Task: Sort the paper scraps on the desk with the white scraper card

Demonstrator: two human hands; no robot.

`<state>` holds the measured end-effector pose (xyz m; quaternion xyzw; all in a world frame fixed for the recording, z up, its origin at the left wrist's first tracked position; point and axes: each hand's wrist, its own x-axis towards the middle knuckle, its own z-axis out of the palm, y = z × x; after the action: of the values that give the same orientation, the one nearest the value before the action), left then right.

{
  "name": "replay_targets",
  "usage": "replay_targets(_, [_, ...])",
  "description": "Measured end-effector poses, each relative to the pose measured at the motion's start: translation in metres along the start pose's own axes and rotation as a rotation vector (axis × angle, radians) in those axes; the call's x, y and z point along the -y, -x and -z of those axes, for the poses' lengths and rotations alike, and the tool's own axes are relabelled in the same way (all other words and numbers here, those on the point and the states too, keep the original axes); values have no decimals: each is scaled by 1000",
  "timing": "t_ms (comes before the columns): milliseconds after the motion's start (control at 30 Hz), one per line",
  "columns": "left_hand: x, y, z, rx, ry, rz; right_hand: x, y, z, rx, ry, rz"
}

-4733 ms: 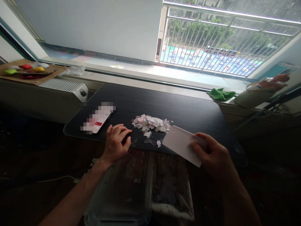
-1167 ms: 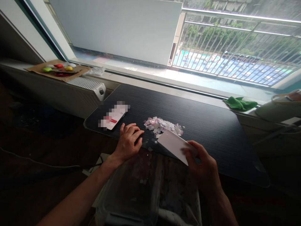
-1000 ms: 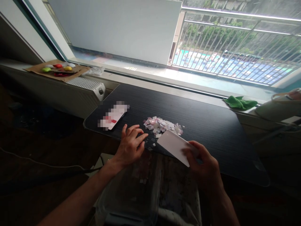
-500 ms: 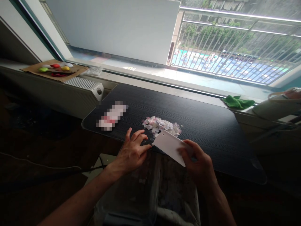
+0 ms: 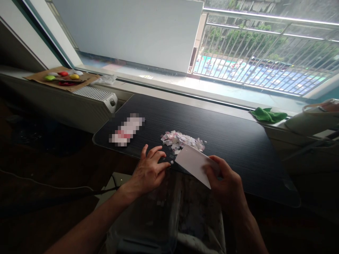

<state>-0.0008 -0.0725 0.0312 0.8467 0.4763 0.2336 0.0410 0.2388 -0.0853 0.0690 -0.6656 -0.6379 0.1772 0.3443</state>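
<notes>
Left hand (image 5: 148,173): empty, fingers spread, one tip just beside a stray scrap (image 5: 172,162). Scrap pile (image 5: 181,139) lies beyond and rightward, long axis left-right. White card (image 5: 192,163), gripped by right hand (image 5: 225,180), sits nearest the pile. Black table (image 5: 233,137) beneath; window behind, green cloth (image 5: 268,115) far right.

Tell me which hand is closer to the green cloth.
Right. In the picture, the right hand is below and left of the green cloth; the left hand is farther left.
</notes>
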Motion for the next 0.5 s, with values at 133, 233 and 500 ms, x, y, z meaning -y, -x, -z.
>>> replay_targets(133, [-1,-1,0,-8,11,1,1,2,6,-42,8,-20])
replay_targets(233, [-1,-2,0,-17,16,22,2,4,5,-12,-20,-32])
replay_targets(500, [2,-4,-1,34,21,-3,-1,5,5,0,-51,-111])
